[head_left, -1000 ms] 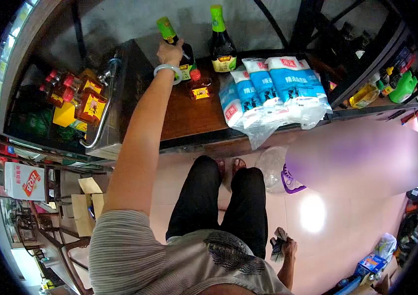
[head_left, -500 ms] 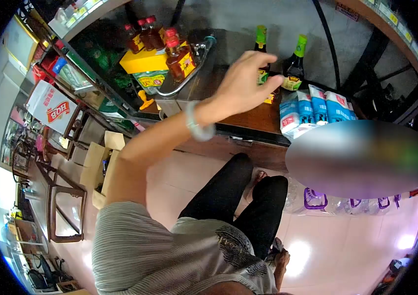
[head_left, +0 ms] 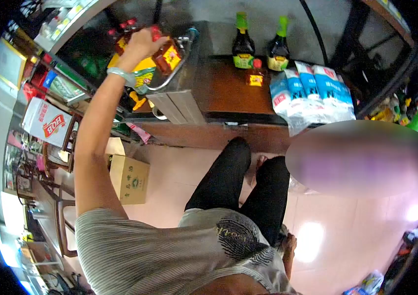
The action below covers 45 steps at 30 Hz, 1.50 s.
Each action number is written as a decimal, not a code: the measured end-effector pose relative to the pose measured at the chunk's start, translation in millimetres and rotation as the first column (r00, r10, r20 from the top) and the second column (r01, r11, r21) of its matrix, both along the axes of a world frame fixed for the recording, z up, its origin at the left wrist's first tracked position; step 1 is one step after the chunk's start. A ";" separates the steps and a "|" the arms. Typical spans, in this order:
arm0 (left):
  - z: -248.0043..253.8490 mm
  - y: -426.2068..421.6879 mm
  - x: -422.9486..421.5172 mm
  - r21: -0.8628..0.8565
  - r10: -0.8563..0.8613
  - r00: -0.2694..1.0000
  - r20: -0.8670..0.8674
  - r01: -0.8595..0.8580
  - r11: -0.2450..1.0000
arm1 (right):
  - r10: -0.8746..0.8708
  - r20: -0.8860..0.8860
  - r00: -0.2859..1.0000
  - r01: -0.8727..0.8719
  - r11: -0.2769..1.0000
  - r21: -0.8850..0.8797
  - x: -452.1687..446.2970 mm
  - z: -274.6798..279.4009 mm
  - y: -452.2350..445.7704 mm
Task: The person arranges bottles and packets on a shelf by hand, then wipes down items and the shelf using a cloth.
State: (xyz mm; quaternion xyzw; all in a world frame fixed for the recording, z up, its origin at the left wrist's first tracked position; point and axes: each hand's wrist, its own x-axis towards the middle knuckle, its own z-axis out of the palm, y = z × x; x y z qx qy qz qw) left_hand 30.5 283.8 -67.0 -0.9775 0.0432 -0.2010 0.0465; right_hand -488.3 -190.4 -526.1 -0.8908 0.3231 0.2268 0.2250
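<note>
Fingers, L hand [head_left: 142,46], are resting half-curled at red-capped btl [head_left: 167,56] beside metal rail [head_left: 172,78], can't tell if gripping; R hand [head_left: 290,244]'s clutching greyish cloth [head_left: 282,234]. Sideways tug'd be risking toppling nearby btls [head_left: 120,43].

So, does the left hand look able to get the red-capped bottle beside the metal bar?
Likely yes: the left hand is at the top of the red-capped bottle, and nothing visible blocks it.
</note>
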 end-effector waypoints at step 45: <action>-166.5 -162.6 102.4 -0.066 -0.143 0.836 -0.531 0.127 0.990 | -0.097 -0.089 0.991 0.096 0.995 -0.018 -9.9 3.7 -2.7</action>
